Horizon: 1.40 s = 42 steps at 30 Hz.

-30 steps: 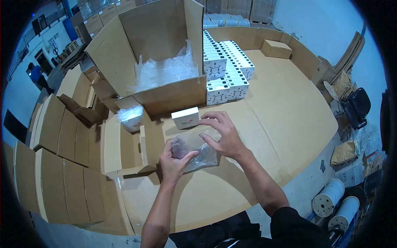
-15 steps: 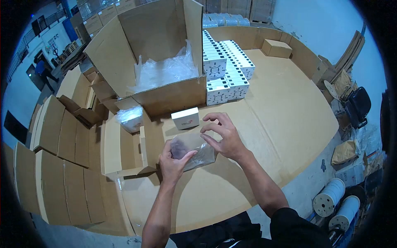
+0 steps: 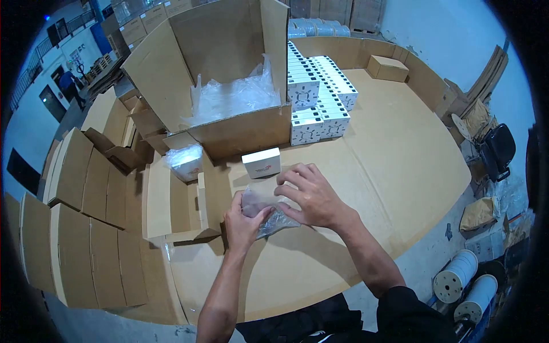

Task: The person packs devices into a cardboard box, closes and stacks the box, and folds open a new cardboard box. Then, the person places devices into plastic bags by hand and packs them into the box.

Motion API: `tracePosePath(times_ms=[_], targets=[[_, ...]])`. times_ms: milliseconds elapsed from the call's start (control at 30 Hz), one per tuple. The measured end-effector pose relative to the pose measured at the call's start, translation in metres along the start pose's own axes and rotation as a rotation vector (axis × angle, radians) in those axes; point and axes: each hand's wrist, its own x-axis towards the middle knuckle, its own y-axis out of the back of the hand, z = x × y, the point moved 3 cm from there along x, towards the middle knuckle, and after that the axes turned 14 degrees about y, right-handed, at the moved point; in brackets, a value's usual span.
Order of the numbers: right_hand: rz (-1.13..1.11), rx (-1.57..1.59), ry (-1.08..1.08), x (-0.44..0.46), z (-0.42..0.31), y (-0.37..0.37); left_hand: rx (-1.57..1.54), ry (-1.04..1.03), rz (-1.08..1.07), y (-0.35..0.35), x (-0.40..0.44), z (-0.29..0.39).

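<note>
A clear plastic bag (image 3: 260, 198) is held over the table in front of me. My left hand (image 3: 242, 224) grips its left side, thumb on top and fingers mostly hidden behind. At the bag's right edge is my right hand (image 3: 311, 197), its fingers curled and its thumb against the film; the exact contact is partly hidden. The lower part of the bag looks crumpled. Just beyond the bag, a small white box (image 3: 261, 163) with a reddish mark stands on the cardboard-covered table (image 3: 366, 188).
An open carton (image 3: 157, 203) at left holds a plastic-wrapped white box (image 3: 186, 162). Behind it stands a large carton (image 3: 240, 134) with plastic bags (image 3: 231, 97) inside. Patterned white boxes (image 3: 320, 123) are stacked to its right. Brown cartons (image 3: 74, 246) line the left side.
My right hand has come lower, its fingers curling further at the bag's edge. The bag has crumpled more at its lower right. The view has shifted slightly, and a distant person has moved.
</note>
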Motion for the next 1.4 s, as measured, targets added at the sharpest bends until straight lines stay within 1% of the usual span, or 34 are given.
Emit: tracePosePath(times_ms=[33, 67, 100, 133, 200, 233, 300, 333, 400, 433, 500, 533, 600, 733, 833, 900, 933, 1000, 1067, 1100, 1167, 1233, 1300, 1367, 1400], targets=[[0.0, 0.0, 0.0, 0.003, -0.001, 0.001, 0.011, -0.032, 0.008, 0.0, -0.003, 0.005], [-0.052, -0.03, 0.014, 0.007, -0.002, 0.001, 0.022, -0.063, 0.015, 0.001, -0.005, 0.008], [-0.104, -0.061, 0.029, 0.011, -0.003, 0.001, 0.021, -0.063, 0.016, 0.0, -0.005, 0.007], [-0.105, -0.061, 0.03, 0.014, -0.004, 0.002, 0.019, -0.076, 0.026, 0.0, -0.005, 0.007], [-0.222, -0.012, 0.024, 0.021, -0.005, -0.001, 0.015, -0.088, 0.037, 0.001, -0.005, 0.007], [-0.223, -0.011, 0.026, 0.026, -0.006, -0.001, 0.006, -0.086, 0.017, 0.002, -0.007, 0.008], [-0.39, 0.155, -0.115, 0.032, -0.004, -0.006, -0.002, -0.085, -0.003, 0.004, -0.009, 0.01], [-0.389, 0.155, -0.114, 0.036, -0.006, -0.006, 0.009, -0.106, -0.017, 0.005, -0.01, 0.012], [-0.322, 0.346, -0.259, 0.041, -0.005, -0.006, 0.019, -0.125, -0.025, 0.004, -0.011, 0.012], [-0.323, 0.347, -0.257, 0.041, -0.005, -0.01, -0.001, -0.164, -0.013, 0.003, -0.01, 0.011], [-0.089, 0.686, -0.325, 0.04, -0.003, -0.016, -0.02, -0.203, -0.001, 0.0, -0.009, 0.007], [-0.09, 0.688, -0.323, 0.04, -0.003, -0.017, -0.058, -0.191, 0.012, -0.002, -0.008, 0.005], [-0.005, 0.774, -0.314, 0.039, -0.001, -0.015, -0.095, -0.179, 0.025, -0.002, -0.007, 0.0], [0.038, 0.722, -0.279, 0.035, 0.002, -0.015, -0.012, -0.127, 0.015, 0.003, -0.007, 0.002], [-0.003, 0.686, -0.339, 0.028, 0.006, -0.018, -0.032, -0.115, 0.018, 0.002, -0.006, 0.006], [-0.153, 0.398, -0.243, 0.03, 0.005, -0.018, -0.063, -0.109, 0.038, 0.001, -0.007, 0.01], [-0.153, 0.4, -0.241, 0.029, 0.006, -0.021, 0.0, -0.108, 0.037, 0.003, -0.009, 0.017], [-0.006, 0.392, -0.176, 0.029, 0.007, -0.024, 0.065, -0.106, 0.043, 0.006, -0.009, 0.021], [-0.022, 0.395, -0.164, 0.031, 0.009, -0.022, 0.059, -0.022, -0.177, 0.003, -0.009, 0.018], [-0.036, 0.391, -0.158, 0.033, 0.01, -0.021, 0.058, -0.022, -0.177, 0.003, -0.009, 0.019], [-0.055, 0.415, -0.159, 0.034, 0.012, -0.02, 0.08, 0.098, -0.186, 0.002, -0.01, 0.018], [-0.072, 0.44, -0.158, 0.035, 0.012, -0.022, 0.081, 0.099, -0.176, 0.002, -0.009, 0.016], [-0.051, 0.514, -0.215, 0.037, 0.012, -0.023, 0.083, 0.101, -0.166, 0.0, -0.007, 0.009], [-0.068, 0.519, -0.22, 0.037, 0.011, -0.023, -0.014, 0.057, -0.215, -0.004, -0.002, 0.0], [-0.083, 0.526, -0.222, 0.036, 0.01, -0.023, -0.014, 0.057, -0.216, -0.005, -0.001, -0.002]])
